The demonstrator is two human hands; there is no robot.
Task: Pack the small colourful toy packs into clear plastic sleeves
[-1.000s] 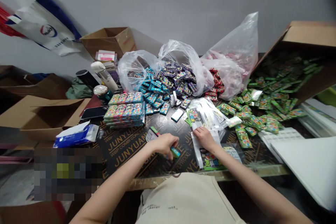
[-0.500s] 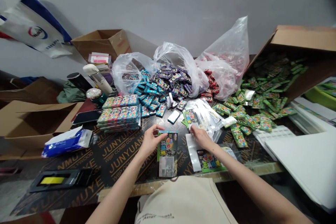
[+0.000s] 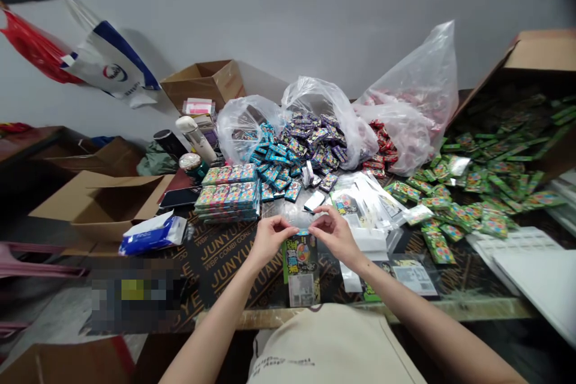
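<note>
My left hand (image 3: 269, 239) and my right hand (image 3: 332, 233) both pinch the top edge of a clear packet (image 3: 300, 267) with a green printed card inside. The packet hangs between them over the near edge of the dark table (image 3: 216, 264). Just to the right lies another filled packet (image 3: 396, 276) flat on the table. Behind my hands a loose heap of empty clear bags (image 3: 366, 198) spreads out.
Stacked colourful boxes (image 3: 229, 192) stand to the left, with a blue tissue pack (image 3: 153, 234) and open cardboard boxes (image 3: 103, 204). Plastic bags (image 3: 315, 126) spill blue, purple and red packets at the back. Green packets (image 3: 468, 192) pour from a tipped carton on the right.
My left hand brought the packet up from the table. My right hand left the flat packet on the right and joined the left hand at the top edge.
</note>
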